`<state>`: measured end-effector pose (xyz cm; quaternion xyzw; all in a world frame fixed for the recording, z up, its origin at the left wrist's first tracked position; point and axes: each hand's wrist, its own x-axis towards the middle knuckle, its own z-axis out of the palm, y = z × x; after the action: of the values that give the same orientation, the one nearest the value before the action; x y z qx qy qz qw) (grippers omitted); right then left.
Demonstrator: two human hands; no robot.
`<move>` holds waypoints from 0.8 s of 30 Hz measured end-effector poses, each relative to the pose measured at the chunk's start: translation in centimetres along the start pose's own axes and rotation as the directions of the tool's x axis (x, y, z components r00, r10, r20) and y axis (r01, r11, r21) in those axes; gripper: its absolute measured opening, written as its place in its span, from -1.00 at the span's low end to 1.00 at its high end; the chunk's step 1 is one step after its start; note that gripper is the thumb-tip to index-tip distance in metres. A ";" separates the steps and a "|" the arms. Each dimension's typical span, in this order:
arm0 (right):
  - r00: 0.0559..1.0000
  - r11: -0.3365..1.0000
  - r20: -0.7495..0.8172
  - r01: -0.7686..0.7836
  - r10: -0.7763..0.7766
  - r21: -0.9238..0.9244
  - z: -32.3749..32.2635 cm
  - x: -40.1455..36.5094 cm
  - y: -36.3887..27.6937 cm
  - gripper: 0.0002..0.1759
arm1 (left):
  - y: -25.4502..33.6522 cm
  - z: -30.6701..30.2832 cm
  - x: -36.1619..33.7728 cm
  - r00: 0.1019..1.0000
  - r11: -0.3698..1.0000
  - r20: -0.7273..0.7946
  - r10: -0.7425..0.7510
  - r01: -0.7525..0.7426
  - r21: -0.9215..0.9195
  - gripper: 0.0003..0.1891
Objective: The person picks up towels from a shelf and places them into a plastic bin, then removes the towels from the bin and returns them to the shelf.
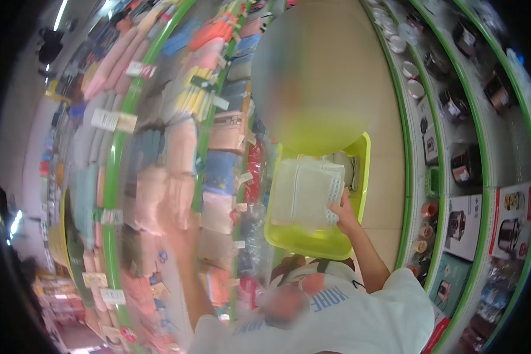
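Observation:
My right hand [344, 213] is closed at the right edge of a folded whitish towel [304, 192] with a patterned border. The towel lies on top in a yellow-green basket [296, 245], with a greyish item [341, 159] partly showing behind it. On the left, my left hand [178, 227] is stretched out to the shelf and smeared by motion. Its fingers are at folded pink towels [153, 197], which are also blurred. Whether it grips one cannot be made out.
Shelves with green edges [118, 171] hold stacked towels on the left. Across the aisle, the right shelf carries cookers [466, 165], boxes [459, 227] and cups [420, 245]. A large blurred round patch [318, 71] hides part of the floor [383, 194] ahead.

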<state>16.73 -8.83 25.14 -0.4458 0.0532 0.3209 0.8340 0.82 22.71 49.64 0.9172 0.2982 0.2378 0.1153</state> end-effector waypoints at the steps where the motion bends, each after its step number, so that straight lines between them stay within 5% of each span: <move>1: 0.998 0.999 0.055 0.013 -0.012 -0.034 0.8 -0.8 -0.2 -0.16 | 1.4 1.7 -1.7 0.994 0.990 0.111 -0.024 0.039 -0.137 -0.27; 3: 0.993 0.993 0.114 -0.008 0.022 -0.118 2.8 -2.3 -0.6 -0.06 | 4.9 3.9 -4.7 0.912 0.966 0.411 -0.005 0.111 -0.234 -0.07; 5: 0.976 0.982 0.209 -0.022 0.061 -0.186 5.0 -3.7 -0.9 0.03 | 2.6 7.4 -7.6 0.867 0.942 0.498 0.003 0.165 -0.293 0.13; 8: 0.918 0.969 0.371 -0.048 0.138 -0.242 7.6 -5.2 -1.5 0.13 | 0.2 6.8 -10.4 0.710 0.428 0.704 0.034 0.626 -0.652 0.25; 17: 0.704 0.910 0.620 -0.089 0.346 -0.406 16.2 -5.9 0.3 0.19 | -6.5 2.2 -19.8 0.688 -0.208 0.724 -0.047 0.702 -0.681 0.14; 24: 0.483 0.868 0.741 -0.088 0.466 -0.488 26.6 -8.1 6.7 0.25 | -17.8 1.1 -30.1 0.744 -0.407 0.640 -0.192 0.533 -0.742 -0.14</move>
<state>1.26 10.54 39.30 -0.3746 -0.3456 0.6317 0.5841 -28.71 18.69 31.30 0.3257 0.2756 0.2144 0.8786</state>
